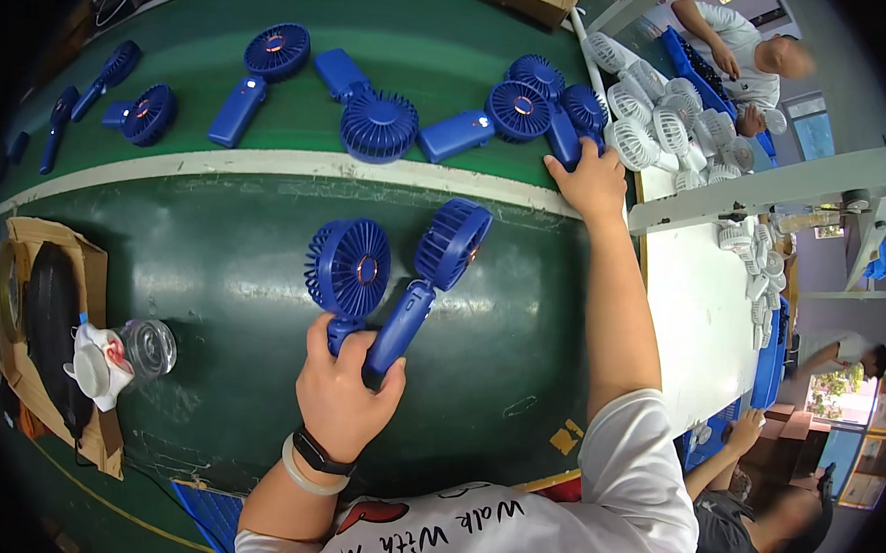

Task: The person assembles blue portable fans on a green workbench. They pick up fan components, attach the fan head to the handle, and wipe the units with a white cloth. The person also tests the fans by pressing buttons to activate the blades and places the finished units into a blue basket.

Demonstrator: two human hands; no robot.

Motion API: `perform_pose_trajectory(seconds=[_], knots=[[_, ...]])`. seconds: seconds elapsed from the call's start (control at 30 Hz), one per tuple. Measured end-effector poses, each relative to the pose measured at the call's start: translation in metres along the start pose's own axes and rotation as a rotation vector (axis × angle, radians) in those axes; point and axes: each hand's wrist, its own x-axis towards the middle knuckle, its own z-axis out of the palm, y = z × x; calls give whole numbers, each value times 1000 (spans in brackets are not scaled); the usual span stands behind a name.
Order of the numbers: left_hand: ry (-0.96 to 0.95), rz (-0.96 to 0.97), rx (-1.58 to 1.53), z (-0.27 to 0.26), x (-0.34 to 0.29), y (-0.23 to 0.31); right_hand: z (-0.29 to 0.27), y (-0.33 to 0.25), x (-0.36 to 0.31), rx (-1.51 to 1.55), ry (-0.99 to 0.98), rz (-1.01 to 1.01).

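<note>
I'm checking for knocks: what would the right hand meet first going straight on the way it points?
The right hand would probably first meet the blue fan directly ahead; contact may already be made, though one view leaves depth unclear.

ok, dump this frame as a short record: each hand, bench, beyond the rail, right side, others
left hand: holding two blue fans, heads up, over the bench
right hand: fingers at the handle of another blue fan; grip unclear
bench: green; open cardboard box and clear container at left
beyond white rail: green surface with scattered blue fans
right side: white fans in a heap, more along white table
others: three people, all at right
</note>
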Motion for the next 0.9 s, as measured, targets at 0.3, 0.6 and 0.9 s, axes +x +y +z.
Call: perform_pose_trajectory(seconds=[0.3,0.6,0.9], knots=[[29,57,45,2,-1,-5,-6,-15,36,29,-288,92],[94,-87,17,-5,4,-7,-37,3,-33,836,-80,96],[121,-51,104,-7,5,-13,-77,95,-224,427,-233,-404]])
